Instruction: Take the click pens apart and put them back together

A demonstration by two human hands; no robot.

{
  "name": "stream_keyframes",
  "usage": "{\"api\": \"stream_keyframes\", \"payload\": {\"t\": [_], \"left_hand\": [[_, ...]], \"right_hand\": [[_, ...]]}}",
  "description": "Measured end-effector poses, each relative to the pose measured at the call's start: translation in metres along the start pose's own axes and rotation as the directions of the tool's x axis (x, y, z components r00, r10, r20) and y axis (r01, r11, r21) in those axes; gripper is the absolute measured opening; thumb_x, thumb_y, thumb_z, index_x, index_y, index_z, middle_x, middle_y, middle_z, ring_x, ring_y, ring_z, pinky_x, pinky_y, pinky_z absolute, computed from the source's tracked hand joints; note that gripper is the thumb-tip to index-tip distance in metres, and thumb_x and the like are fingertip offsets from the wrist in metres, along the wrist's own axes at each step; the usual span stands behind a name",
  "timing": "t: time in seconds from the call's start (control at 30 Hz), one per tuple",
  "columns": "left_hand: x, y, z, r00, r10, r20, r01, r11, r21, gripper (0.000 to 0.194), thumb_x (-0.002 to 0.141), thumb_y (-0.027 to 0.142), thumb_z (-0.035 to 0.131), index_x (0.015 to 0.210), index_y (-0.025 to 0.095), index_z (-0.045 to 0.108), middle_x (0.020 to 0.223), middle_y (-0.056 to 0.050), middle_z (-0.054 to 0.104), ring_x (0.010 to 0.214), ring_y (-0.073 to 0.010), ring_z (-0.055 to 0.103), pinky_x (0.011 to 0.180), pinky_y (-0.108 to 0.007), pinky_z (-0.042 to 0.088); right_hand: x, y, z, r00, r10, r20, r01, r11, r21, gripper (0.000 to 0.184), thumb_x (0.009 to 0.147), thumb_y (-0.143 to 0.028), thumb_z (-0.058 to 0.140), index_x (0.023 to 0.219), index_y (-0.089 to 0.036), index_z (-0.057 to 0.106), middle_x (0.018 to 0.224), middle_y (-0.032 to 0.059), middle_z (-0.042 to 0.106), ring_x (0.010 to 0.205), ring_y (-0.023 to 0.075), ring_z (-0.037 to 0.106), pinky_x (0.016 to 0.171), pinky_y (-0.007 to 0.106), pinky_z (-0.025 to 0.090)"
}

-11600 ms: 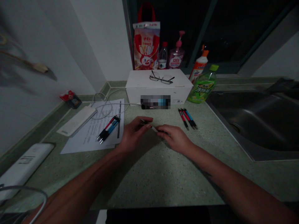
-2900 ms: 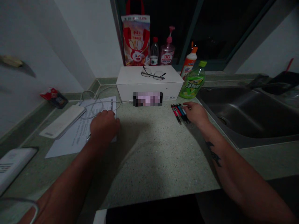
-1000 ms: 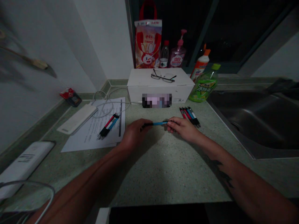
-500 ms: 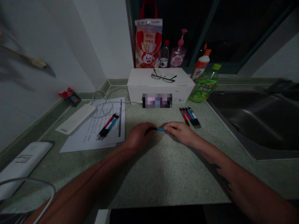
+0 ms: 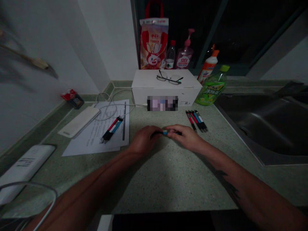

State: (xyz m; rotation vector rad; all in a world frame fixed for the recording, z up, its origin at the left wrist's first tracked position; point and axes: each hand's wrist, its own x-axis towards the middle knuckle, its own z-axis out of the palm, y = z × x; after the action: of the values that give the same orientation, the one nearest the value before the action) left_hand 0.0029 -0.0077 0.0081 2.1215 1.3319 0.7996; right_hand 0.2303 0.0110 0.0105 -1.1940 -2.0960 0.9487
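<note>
The left hand (image 5: 143,139) and right hand (image 5: 185,137) are pinching a slim black-and-blue pen (image 5: 165,132) level between them, their fingers pressed together around it, above a speckled green countertop (image 5: 168,179). Red-and-blue pens (image 5: 196,121) are lying ahead of the right hand, slightly apart.

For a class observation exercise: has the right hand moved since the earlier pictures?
Yes: the right hand has moved left, away from the pens beside the sink.
</note>
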Motion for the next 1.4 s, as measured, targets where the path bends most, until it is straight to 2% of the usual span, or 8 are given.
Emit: {"api": "stream_keyframes", "payload": {"t": [0.1, 0.23, 0.37, 0.5, 0.67, 1.0, 1.23, 1.4], "left_hand": [[-0.0004, 0.0007, -0.0005, 1.0, -0.006, 0.007, 0.006, 1.0, 0.01, 0.016, 0.095, 0.021, 0.062, 0.106, 0.02, 0.073, 0.1, -0.006, 0.076, 0.092, -0.0211, 0.068, 0.087, -0.036, 0.053], [-0.0007, 0.0006, -0.0003, 1.0, -0.022, 0.014, 0.022, 1.0, 0.016, 0.016, 0.096, 0.022, 0.061, 0.106, 0.02, 0.073, 0.1, -0.006, 0.075, 0.092, -0.0214, 0.068, 0.087, -0.037, 0.054], [-0.0004, -0.0008, 0.0009, 1.0, -0.007, 0.004, 0.007, 1.0, -0.002, 0.017, 0.095, 0.021, 0.061, 0.107, 0.02, 0.073, 0.101, -0.006, 0.076, 0.093, -0.0214, 0.069, 0.086, -0.036, 0.053], [-0.0005, -0.0009, 0.0015, 1.0, -0.011, 0.008, 0.011, 1.0, -0.011, 0.016, 0.096, 0.021, 0.06, 0.106, 0.02, 0.073, 0.1, -0.006, 0.076, 0.092, -0.0212, 0.069, 0.084, -0.035, 0.053], [-0.0012, 0.0015, -0.0003, 1.0, -0.014, -0.001, 0.014, 1.0, -0.016, 0.016, 0.096, 0.021, 0.059, 0.105, 0.019, 0.071, 0.1, -0.006, 0.076, 0.092, -0.0207, 0.069, 0.082, -0.033, 0.052], [-0.0014, 0.0081, -0.0032, 0.985, -0.129, 0.118, 0.14, 0.986, -0.095, 0.026, 0.102, 0.033, 0.047, 0.101, 0.017, 0.067, 0.069, -0.001, 0.07, 0.065, -0.017, 0.064, 0.064, -0.029, 0.044], [-0.0006, 0.0073, -0.0025, 0.986, -0.115, 0.123, 0.123, 0.99, -0.065, 0.025, 0.101, 0.032, 0.049, 0.101, 0.017, 0.068, 0.073, -0.001, 0.071, 0.069, -0.0175, 0.065, 0.067, -0.029, 0.045], [-0.0009, 0.005, -0.003, 0.99, -0.101, 0.099, 0.106, 0.993, -0.047, 0.025, 0.102, 0.032, 0.049, 0.102, 0.017, 0.069, 0.071, -0.001, 0.071, 0.068, -0.0175, 0.066, 0.066, -0.029, 0.045]], "right_hand": [[-0.0001, -0.0007, 0.0002, 0.999, 0.0, 0.051, 0.0, 1.0, -0.013, 0.024, 0.1, -0.031, 0.054, 0.092, -0.022, 0.075, 0.081, 0.0027, 0.072, 0.078, 0.0187, 0.067, 0.076, 0.032, 0.051], [0.0, -0.0013, 0.0014, 0.998, -0.051, -0.043, 0.05, 0.998, -0.026, 0.014, 0.09, -0.028, 0.069, 0.102, -0.023, 0.074, 0.099, 0.005, 0.074, 0.092, 0.0207, 0.068, 0.083, 0.033, 0.051], [-0.0003, -0.0012, 0.0023, 0.999, -0.01, 0.041, 0.011, 0.999, -0.043, 0.021, 0.099, -0.029, 0.056, 0.097, -0.023, 0.075, 0.084, 0.0035, 0.073, 0.08, 0.0196, 0.068, 0.077, 0.034, 0.051], [0.0, -0.0011, 0.0024, 0.996, -0.072, -0.06, 0.067, 0.995, -0.078, 0.011, 0.091, -0.026, 0.068, 0.099, -0.023, 0.075, 0.098, 0.0052, 0.074, 0.092, 0.0213, 0.068, 0.083, 0.034, 0.051], [-0.0001, -0.0025, 0.0017, 0.998, -0.053, 0.022, 0.055, 0.996, -0.072, 0.021, 0.1, -0.029, 0.057, 0.097, -0.023, 0.076, 0.091, 0.0051, 0.074, 0.086, 0.021, 0.069, 0.08, 0.035, 0.051], [-0.0031, -0.0051, 0.001, 0.941, -0.308, -0.143, 0.26, 0.925, -0.279, 0.009, 0.091, -0.016, 0.07, 0.098, -0.023, 0.07, 0.097, 0.0049, 0.07, 0.097, 0.0228, 0.064, 0.086, 0.036, 0.049], [-0.0032, -0.0017, 0.0038, 0.981, -0.192, -0.008, 0.178, 0.921, -0.347, 0.018, 0.098, -0.025, 0.065, 0.115, -0.022, 0.071, 0.105, 0.0078, 0.074, 0.102, 0.0257, 0.068, 0.087, 0.039, 0.051], [-0.0027, -0.0032, 0.0018, 0.977, -0.211, 0.002, 0.199, 0.915, -0.351, 0.017, 0.103, -0.026, 0.056, 0.105, -0.021, 0.072, 0.097, 0.0072, 0.072, 0.097, 0.0239, 0.067, 0.085, 0.038, 0.051]]}}
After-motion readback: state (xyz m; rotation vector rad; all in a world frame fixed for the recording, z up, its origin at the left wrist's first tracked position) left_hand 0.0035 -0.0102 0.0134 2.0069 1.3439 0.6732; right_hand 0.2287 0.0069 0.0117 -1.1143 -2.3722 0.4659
